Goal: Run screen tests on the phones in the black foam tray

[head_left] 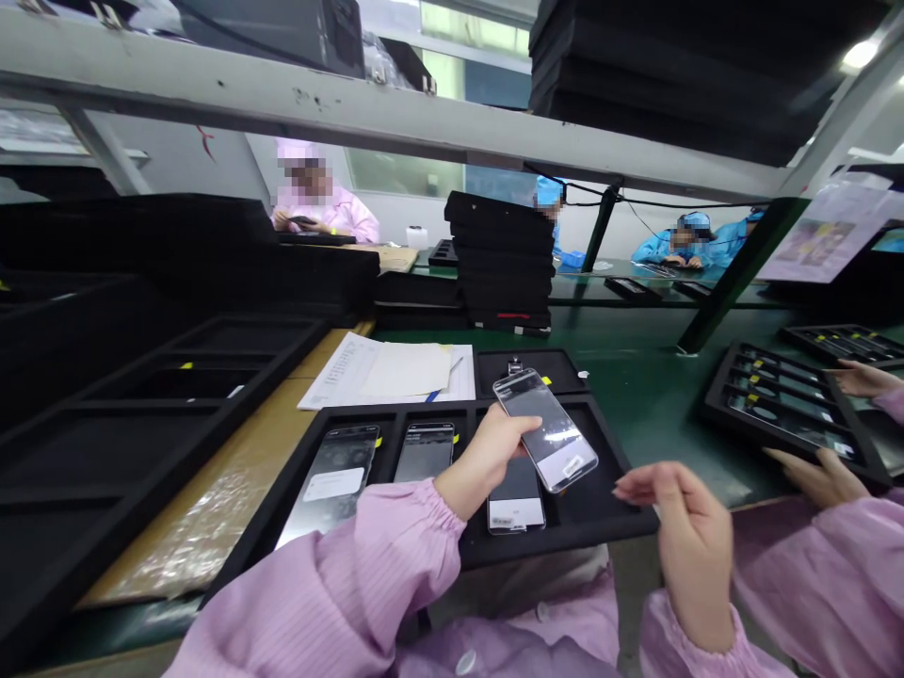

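A smartphone (555, 438) with a lit grey-and-white screen is gripped in my left hand (487, 452), thumb on its front. It is tilted above the black compartment tray (430, 411). Below it, another smartphone (514, 499) lies in a tray compartment, partly covered by my hand and the held phone. Two more phones, a left one (335, 471) and a middle one (426, 452), rest in compartments further left; my sleeve hides part of them. My right hand (688, 537) hovers by the tray's right corner, fingers loosely bent, with nothing visible in them.
Papers (402, 367) with a pen lie behind the tray, beside a small black tray (487, 375). Stacked black trays (501, 264) stand further back. Large trays (233, 377) fill the left. At right, another person's hands (823, 478) hold a phone-filled tray (720, 395). A shelf beam (424, 122) crosses overhead.
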Demonstrator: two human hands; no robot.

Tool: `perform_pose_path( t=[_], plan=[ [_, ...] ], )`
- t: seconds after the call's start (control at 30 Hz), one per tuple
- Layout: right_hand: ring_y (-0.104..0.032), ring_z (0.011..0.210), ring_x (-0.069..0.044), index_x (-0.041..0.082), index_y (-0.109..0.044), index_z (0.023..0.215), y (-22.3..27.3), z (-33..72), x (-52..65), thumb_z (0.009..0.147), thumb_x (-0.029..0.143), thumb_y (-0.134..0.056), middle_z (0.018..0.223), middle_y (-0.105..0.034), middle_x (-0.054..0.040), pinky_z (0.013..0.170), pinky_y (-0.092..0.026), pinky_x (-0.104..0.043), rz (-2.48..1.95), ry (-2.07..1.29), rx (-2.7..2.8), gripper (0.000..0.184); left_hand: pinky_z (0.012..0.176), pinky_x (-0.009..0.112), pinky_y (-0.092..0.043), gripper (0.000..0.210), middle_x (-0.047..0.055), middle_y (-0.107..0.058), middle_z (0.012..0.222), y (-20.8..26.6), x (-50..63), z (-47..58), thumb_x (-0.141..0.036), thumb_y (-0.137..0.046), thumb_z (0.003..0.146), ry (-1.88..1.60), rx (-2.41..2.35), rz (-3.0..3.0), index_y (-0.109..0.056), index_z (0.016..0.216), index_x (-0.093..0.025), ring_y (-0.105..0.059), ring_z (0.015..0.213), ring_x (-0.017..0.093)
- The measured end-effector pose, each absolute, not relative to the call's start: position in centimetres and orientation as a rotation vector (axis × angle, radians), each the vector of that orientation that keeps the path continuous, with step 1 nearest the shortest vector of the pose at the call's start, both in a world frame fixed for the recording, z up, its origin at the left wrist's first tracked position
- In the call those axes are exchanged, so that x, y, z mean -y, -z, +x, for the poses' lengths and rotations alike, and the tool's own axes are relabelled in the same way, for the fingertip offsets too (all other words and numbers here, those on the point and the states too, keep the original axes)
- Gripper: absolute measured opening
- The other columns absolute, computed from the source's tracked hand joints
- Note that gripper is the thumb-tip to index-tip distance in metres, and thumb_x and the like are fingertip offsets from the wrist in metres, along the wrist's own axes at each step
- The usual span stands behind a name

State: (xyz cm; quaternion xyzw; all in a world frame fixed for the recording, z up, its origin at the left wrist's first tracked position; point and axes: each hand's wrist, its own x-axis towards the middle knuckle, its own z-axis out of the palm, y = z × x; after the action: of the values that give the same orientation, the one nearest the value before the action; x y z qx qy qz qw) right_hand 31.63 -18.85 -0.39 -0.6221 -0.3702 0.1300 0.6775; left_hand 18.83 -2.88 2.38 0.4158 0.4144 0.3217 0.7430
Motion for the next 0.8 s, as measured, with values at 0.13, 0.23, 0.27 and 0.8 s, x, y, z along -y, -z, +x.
perform_pose_path(
  t=[0.13,0.23,0.27,0.8],
  plan=[
    [-0.067,0.066,-0.016,0.016,-0.069,0.078,0.9,32.3,19.1,0.097,0.056,-0.055,0.076,-0.071,-0.0058,0.063,-0.055,-0.026,-1.371,-0.088,0.698,0.046,0.069,0.037,-0.059,0.041,0.002,-0.069,0.074,-1.1,2.8,21.6,0.0,-0.069,0.068,-0.549,-0.976,1.017,-0.06,0.105,-0.013,-0.069,0.069,0.02],
    [-0.068,0.07,-0.019,0.016,-0.07,0.08,1.7,32.2,18.5,0.097,0.058,-0.052,0.079,-0.072,-0.0076,0.065,-0.055,-0.029,-1.432,-0.095,0.776,0.049,0.074,0.043,-0.06,0.026,0.005,-0.07,0.071,-0.9,3.7,23.4,-0.007,-0.069,0.072,-0.42,-0.914,1.046,-0.064,0.096,-0.011,-0.071,0.073,0.025],
    [-0.068,0.073,-0.02,0.015,-0.071,0.082,2.1,32.3,18.3,0.097,0.059,-0.051,0.083,-0.073,-0.0088,0.067,-0.056,-0.031,-1.467,-0.092,0.807,0.05,0.079,0.044,-0.06,0.02,0.008,-0.072,0.076,-1.1,4.1,23.6,-0.009,-0.069,0.073,-0.401,-0.889,1.05,-0.065,0.093,-0.011,-0.072,0.079,0.026],
    [-0.063,0.111,-0.042,0.019,-0.068,0.1,7.3,36.8,17.0,0.093,0.068,-0.037,0.13,-0.065,-0.0155,0.09,-0.048,-0.056,-2.041,0.135,1.043,0.058,0.106,0.038,-0.049,0.033,0.005,-0.065,0.132,-2.6,5.1,-3.2,-0.046,-0.066,0.089,-1.749,-1.251,1.322,-0.069,0.114,-0.024,-0.062,0.119,0.023]
  ],
)
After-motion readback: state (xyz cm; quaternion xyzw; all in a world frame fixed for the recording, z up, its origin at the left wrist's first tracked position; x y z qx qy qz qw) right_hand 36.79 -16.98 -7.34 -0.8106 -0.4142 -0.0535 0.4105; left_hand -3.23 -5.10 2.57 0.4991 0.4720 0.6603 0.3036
